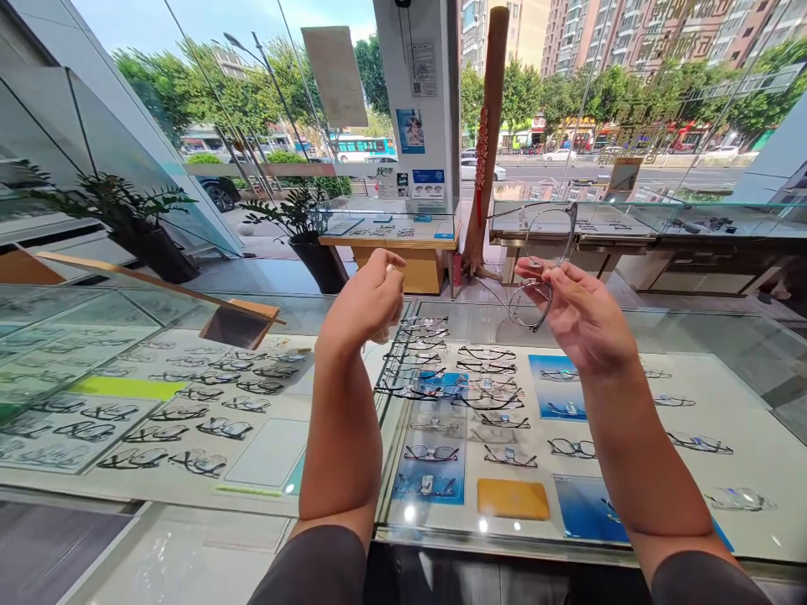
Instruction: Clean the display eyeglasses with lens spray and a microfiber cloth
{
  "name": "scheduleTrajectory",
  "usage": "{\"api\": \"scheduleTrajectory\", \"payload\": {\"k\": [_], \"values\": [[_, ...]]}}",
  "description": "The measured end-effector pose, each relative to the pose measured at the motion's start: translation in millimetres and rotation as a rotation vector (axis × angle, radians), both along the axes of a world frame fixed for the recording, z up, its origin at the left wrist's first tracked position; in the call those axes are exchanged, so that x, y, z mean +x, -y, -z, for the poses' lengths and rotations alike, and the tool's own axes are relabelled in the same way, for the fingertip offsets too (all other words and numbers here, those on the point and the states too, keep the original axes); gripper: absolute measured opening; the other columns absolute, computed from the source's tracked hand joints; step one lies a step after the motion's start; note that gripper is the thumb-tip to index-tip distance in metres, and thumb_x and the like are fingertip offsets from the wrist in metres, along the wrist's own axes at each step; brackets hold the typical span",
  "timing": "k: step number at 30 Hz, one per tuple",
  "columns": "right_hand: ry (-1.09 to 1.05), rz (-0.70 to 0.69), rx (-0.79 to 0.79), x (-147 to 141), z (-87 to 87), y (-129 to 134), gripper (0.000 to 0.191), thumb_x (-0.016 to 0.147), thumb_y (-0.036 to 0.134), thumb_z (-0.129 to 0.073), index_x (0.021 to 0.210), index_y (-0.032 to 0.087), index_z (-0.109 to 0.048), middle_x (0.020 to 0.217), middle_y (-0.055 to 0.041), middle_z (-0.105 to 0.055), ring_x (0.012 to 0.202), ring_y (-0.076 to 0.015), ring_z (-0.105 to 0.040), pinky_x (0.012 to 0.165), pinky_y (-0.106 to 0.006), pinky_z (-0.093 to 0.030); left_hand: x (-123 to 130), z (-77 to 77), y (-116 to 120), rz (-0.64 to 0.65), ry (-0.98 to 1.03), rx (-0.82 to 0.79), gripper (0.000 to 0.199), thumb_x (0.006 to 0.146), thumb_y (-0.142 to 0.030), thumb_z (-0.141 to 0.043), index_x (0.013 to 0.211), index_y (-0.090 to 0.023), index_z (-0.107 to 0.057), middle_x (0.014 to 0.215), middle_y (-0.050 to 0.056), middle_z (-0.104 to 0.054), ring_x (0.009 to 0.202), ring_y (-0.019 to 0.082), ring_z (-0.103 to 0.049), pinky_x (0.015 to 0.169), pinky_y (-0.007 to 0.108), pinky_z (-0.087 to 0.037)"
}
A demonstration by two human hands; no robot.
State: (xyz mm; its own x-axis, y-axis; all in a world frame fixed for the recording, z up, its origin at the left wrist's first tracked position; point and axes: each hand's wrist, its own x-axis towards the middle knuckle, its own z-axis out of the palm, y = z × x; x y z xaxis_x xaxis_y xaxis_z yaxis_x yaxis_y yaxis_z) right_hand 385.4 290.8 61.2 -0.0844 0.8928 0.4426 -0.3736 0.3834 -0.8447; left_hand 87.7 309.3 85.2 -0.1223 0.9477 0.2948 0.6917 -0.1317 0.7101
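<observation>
My right hand [586, 319] pinches a pair of eyeglasses [572, 228] near the bridge, between thumb and fingers. The glasses are turned on end, one lens above the fingertips and the other below, with the thin temples reaching out to the left. They are held up above the glass display counter [479, 315]. My left hand [369, 298] is raised to the left of them, wrist bent and fingers curled, apart from the glasses. A small whitish bit peeks out under its fingers, too hidden to name.
Rows of eyeglasses [432, 454] lie inside the counter, with a yellow case [513, 499] and blue cards [432, 420]. A tilted mirror [236, 326] stands on the left. Beyond are potted plants [308, 244], a wooden post [488, 151], and more showcases [391, 239] by the windows.
</observation>
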Motion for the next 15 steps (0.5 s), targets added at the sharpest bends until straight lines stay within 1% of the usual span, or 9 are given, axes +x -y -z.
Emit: {"api": "scheduleTrajectory", "payload": {"k": [2,4,5,7,9,10,11,13,15], "values": [[0.016,0.009,0.001,0.8,-2.5,5.3,0.024,0.082,0.048,-0.091,0.085,0.030,-0.076,0.123,-0.0008,-0.082,0.133,-0.0276,-0.067,0.122,-0.051,-0.049,-11.4,5.6,-2.7,-0.035,-0.005,-0.013,0.036,0.095,-0.027,-0.046,0.130,-0.027,-0.056,0.069,0.000,-0.060,0.058,0.023,-0.060,0.062,0.036,-0.051],[0.032,0.013,0.007,2.4,-5.6,11.8,0.024,0.083,0.049,-0.090,0.083,0.030,-0.074,0.122,-0.0005,-0.081,0.135,-0.0282,-0.067,0.123,-0.052,-0.049,-30.3,17.0,-10.4,-0.149,-0.060,0.009,0.036,0.090,-0.022,-0.050,0.125,-0.027,-0.059,0.074,0.002,-0.062,0.063,0.024,-0.062,0.066,0.039,-0.052],[0.040,0.016,0.013,3.5,-7.2,15.3,0.025,0.084,0.050,-0.089,0.084,0.031,-0.074,0.122,-0.0004,-0.081,0.136,-0.0288,-0.067,0.123,-0.053,-0.049,-42.0,25.2,-15.7,-0.202,-0.092,-0.008,0.036,0.088,-0.021,-0.051,0.122,-0.027,-0.061,0.077,0.003,-0.064,0.066,0.025,-0.063,0.070,0.041,-0.052],[0.058,0.030,0.029,5.5,-10.2,21.7,0.026,0.085,0.053,-0.087,0.084,0.031,-0.074,0.124,-0.0004,-0.081,0.139,-0.0303,-0.065,0.123,-0.055,-0.048,-67.4,45.6,-26.6,-0.248,-0.125,-0.155,0.033,0.085,-0.018,-0.055,0.115,-0.025,-0.064,0.080,0.006,-0.068,0.067,0.027,-0.064,0.074,0.044,-0.052],[0.066,0.039,0.040,6.9,-11.7,26.3,0.027,0.085,0.054,-0.087,0.085,0.031,-0.074,0.124,-0.0002,-0.081,0.140,-0.0313,-0.064,0.124,-0.056,-0.048,-91.1,69.0,-35.1,-0.250,-0.135,-0.380,0.029,0.083,-0.019,-0.060,0.111,-0.023,-0.064,0.080,0.008,-0.071,0.069,0.029,-0.068,0.076,0.046,-0.053],[0.061,0.030,0.037,7.3,-11.3,27.5,0.027,0.084,0.054,-0.088,0.085,0.031,-0.074,0.124,0.0001,-0.081,0.140,-0.0312,-0.065,0.125,-0.055,-0.047,-100.9,80.7,-38.1,-0.254,-0.137,-0.435,0.026,0.082,-0.021,-0.064,0.108,-0.021,-0.065,0.080,0.010,-0.072,0.072,0.032,-0.070,0.078,0.047,-0.053],[0.049,0.014,0.028,7.5,-10.0,27.9,0.026,0.083,0.052,-0.089,0.084,0.031,-0.075,0.122,0.0006,-0.082,0.139,-0.0306,-0.066,0.126,-0.055,-0.046,-108.5,91.8,-40.4,-0.259,-0.142,-0.465,0.024,0.079,-0.024,-0.069,0.103,-0.019,-0.066,0.081,0.013,-0.074,0.078,0.035,-0.072,0.081,0.049,-0.054],[0.023,-0.036,-0.005,7.7,-4.0,26.4,0.023,0.082,0.049,-0.092,0.084,0.032,-0.076,0.118,0.0014,-0.083,0.134,-0.0288,-0.068,0.127,-0.053,-0.046,-116.7,111.6,-44.5,-0.274,-0.152,-0.470,0.030,0.073,-0.029,-0.079,0.098,-0.017,-0.066,0.091,0.019,-0.077,0.095,0.042,-0.075,0.089,0.051,-0.053],[0.016,-0.085,-0.047,8.2,6.1,22.7,0.021,0.082,0.047,-0.092,0.084,0.032,-0.077,0.116,0.0013,-0.083,0.129,-0.0270,-0.070,0.128,-0.051,-0.046,-115.1,127.7,-49.9,-0.287,-0.159,-0.416,0.044,0.071,-0.037,-0.083,0.106,-0.016,-0.066,0.115,0.025,-0.077,0.120,0.046,-0.070,0.101,0.051,-0.050]]}}
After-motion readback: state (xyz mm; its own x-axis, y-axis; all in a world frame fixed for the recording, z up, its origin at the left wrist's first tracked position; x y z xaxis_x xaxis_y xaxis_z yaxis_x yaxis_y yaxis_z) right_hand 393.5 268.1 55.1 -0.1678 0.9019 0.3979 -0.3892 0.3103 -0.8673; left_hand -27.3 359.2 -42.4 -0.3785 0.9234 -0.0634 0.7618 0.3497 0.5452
